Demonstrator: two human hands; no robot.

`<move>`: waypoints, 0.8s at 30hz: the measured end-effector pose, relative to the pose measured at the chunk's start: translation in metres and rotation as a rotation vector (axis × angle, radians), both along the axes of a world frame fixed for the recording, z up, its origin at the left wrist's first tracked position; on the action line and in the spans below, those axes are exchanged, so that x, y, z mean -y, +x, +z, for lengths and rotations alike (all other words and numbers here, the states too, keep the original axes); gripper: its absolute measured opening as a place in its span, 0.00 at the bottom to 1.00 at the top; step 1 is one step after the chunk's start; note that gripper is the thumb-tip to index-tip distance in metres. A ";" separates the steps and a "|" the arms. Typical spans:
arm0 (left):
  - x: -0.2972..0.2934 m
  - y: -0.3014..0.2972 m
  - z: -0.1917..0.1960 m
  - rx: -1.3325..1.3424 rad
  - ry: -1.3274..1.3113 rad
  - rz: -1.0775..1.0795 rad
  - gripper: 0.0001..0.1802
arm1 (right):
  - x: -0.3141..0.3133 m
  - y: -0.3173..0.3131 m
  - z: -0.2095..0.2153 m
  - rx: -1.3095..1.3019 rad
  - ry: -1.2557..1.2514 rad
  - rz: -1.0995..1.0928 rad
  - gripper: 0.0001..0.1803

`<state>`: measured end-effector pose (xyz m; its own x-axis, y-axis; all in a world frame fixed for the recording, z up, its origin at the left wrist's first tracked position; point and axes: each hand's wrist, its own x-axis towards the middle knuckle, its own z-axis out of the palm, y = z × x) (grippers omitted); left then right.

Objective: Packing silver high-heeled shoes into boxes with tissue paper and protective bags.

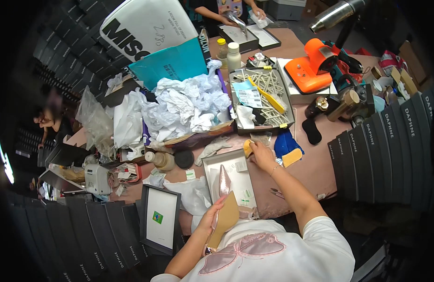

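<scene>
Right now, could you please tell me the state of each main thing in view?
Tan-soled pointed shoe: in the grip of the left hand, sole facing the camera
Glittery pink pointed shoe: partly hidden by that sole
Soft yellow pad: in the grip of the right hand
White-lined grey cardboard box: open
Crumpled white paper: heaped
White plastic bottle: capped
Yellow-lidded clear jar: closed
Long yellow brush: lying unheld

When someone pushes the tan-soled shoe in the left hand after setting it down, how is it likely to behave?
The shoe would probably keep its shape: its sole shows no sag in the left hand. It may slide fairly easily, since that sole looks smooth. Its long, narrow outline suggests it could tip sideways.
</scene>
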<state>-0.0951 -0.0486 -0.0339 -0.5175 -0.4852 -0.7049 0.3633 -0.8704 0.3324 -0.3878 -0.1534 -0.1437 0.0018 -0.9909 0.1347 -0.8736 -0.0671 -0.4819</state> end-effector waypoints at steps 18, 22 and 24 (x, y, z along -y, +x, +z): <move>0.003 0.011 0.025 -0.248 -0.067 0.090 0.27 | -0.142 0.101 0.150 0.783 0.054 0.425 0.23; -0.008 0.013 0.020 -0.095 -0.182 0.121 0.27 | -0.156 0.106 0.165 0.755 0.262 0.402 0.25; -0.008 0.011 0.022 -0.032 -0.288 0.118 0.28 | -0.146 0.117 0.170 0.797 0.506 0.169 0.24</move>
<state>-0.0838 -0.0411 -0.0120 -0.4651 -0.7206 -0.5142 0.4706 -0.6932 0.5459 -0.2704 -0.0070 0.0267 0.2424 -0.9272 -0.2856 -0.2741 0.2169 -0.9369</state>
